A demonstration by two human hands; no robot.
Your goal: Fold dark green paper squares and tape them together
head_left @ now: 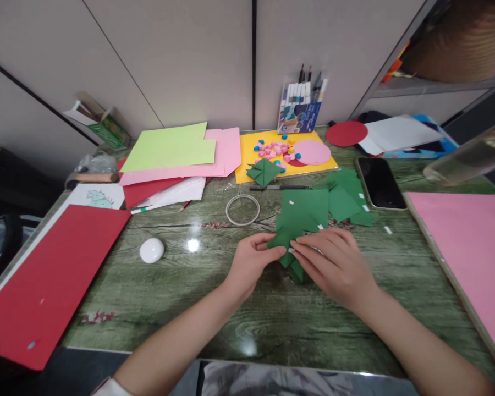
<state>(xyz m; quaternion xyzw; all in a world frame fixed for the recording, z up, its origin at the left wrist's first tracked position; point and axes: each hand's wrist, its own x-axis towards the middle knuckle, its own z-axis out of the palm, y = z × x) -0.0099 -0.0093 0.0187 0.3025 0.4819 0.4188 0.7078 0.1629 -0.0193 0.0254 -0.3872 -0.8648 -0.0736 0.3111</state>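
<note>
The left hand [253, 258] pinches the left corner of a folded green paper piece [286, 242] between thumb and fingertips, while the right hand [334, 264] lies flat over its right side, fingers together and pressing it onto the tabletop [181, 297]. The piece sits between the two hands, near the middle of the tabletop, just in front of more green paper pieces [334, 201] with small white tabs. Beyond these a tape ring [242, 209] lies flat, and a yellow sheet [251, 151] carries a pink circle [311, 152], small pink and blue bits [274, 149] and another folded green shape [263, 171]. A marker pack [299, 110] stands against the wall holding pens. A phone [379, 183] lies to the right, a pink sheet [470, 247] reaches the right edge, a red sheet [45, 275] overhangs the left edge, and a white oval object [152, 250] rests near it. Bare tabletop stretches between the hands and the near edge.
</note>
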